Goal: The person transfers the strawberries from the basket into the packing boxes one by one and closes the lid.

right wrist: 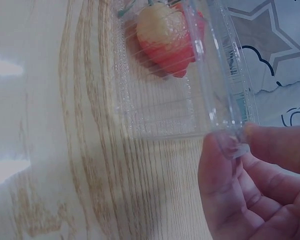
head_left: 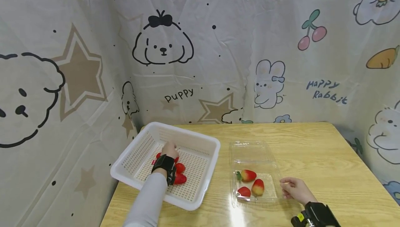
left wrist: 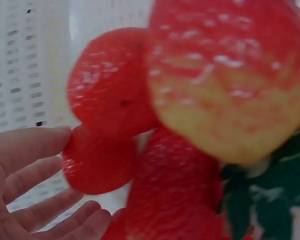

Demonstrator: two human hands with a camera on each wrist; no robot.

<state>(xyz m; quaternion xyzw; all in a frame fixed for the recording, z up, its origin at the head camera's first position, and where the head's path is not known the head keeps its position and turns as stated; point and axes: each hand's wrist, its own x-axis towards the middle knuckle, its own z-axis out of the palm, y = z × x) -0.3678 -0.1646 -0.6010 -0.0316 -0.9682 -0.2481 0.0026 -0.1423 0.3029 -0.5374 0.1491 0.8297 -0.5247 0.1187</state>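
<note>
Left end of the pale wooden tabletop (head_left: 312,150): a white perforated plastic basket (head_left: 200,142) sits at the near-left corner, skewed to the table's edges. The left hand (head_left: 169,149) is down inside it, fingers straight and relaxed in the wrist view (left wrist: 30,180), grasping nothing. A heap of red strawberries (head_left: 179,173) lies on the basket floor just beside the hand, mostly on its wrist side; the fingertips almost touch one berry (left wrist: 97,165), though I cannot tell whether they do.

Centre, toward the near edge: a clear plastic clamshell punnet (head_left: 253,150), its lid laid open toward the far edge. Three strawberries remain in its near half (head_left: 249,175), one partly yellow (head_left: 258,187).

Right of that: the right hand (head_left: 295,188) pinches the punnet's near-right corner rim between thumb and fingers (right wrist: 275,145).

The punnet berries lie left of the right hand and right of the left, stems pointing various ways. The right hand is nearer them; the left is nearer the basket heap.
</note>
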